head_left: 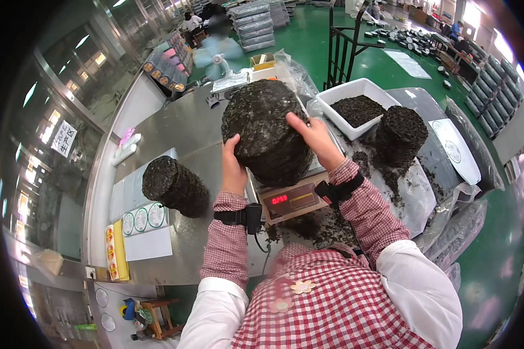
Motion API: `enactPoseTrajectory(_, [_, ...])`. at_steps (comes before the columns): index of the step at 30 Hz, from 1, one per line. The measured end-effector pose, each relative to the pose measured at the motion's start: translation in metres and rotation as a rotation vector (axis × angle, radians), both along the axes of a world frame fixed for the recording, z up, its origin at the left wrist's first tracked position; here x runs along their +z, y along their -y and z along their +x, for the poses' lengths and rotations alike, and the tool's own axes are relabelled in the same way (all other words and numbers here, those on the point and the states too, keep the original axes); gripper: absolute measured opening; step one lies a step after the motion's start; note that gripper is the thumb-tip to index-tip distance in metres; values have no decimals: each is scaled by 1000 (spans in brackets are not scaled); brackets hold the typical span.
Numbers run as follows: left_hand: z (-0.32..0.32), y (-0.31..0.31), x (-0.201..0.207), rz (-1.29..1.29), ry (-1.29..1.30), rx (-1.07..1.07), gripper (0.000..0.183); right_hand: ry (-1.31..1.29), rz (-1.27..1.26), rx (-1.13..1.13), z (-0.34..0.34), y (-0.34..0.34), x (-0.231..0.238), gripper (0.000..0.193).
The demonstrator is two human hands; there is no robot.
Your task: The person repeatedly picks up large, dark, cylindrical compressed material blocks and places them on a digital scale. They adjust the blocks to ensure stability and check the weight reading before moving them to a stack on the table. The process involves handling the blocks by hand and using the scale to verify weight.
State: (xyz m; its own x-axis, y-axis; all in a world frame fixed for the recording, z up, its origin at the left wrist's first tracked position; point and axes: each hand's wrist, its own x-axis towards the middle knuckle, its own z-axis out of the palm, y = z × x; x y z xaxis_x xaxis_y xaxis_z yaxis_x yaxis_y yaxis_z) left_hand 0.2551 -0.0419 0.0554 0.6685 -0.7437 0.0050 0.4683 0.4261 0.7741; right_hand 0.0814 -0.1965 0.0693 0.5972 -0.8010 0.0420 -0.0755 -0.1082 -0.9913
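Observation:
Between my two hands is a tall stack of round dried seaweed sheets [268, 125], dark green-black and rough-edged. My left hand [234, 168] grips its left side, the thumb against the upper edge. My right hand [320, 139] wraps the right side, with the thumb lying on the top face. The stack is over a digital scale [295, 200] with a lit red display. It hides most of the weighing plate, so I cannot tell whether it touches it. Another seaweed stack [174, 186] leans on the table to the left, and a third seaweed stack [400, 134] stands at right.
A white tub [355, 87] of loose seaweed bits sits at the back right. Crumbs lie around the scale and on a plastic sheet [410, 195]. Labels [142, 218] lie on the metal table [206, 256] at left. Beyond are a black hand truck [343, 52] and a blurred person.

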Motion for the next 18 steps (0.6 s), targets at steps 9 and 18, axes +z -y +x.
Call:
enactPoseTrajectory(9, [-4, -13, -11, 9, 135, 161, 67, 391, 338, 44, 15, -38, 43, 105])
enactPoseTrajectory(18, [28, -28, 39, 38, 4, 5, 100, 66, 585, 679, 67, 124, 112, 48])
